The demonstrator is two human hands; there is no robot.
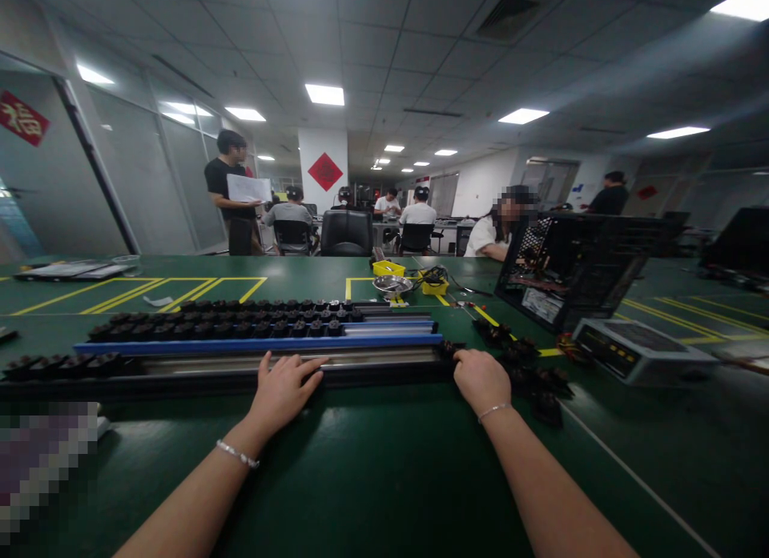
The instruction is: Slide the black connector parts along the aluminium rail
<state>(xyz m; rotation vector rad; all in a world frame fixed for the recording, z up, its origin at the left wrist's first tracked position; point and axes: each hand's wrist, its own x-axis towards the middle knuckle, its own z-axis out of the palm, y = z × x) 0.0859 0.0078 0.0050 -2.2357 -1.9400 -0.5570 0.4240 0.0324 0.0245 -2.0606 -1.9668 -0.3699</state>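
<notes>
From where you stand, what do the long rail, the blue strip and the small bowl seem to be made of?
The long rail looks like bare metal, perhaps aluminium: grey with a dull sheen. The blue strip seems plastic or painted metal: even colour. The small bowl looks like polished steel: bright reflections.

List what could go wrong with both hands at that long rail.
1. The left hand presses flat on the front rail; a shove could jolt the rows of black parts behind it out of line.
2. The right hand sits beside the loose black parts; a sweep might scatter them across the green table.
</notes>
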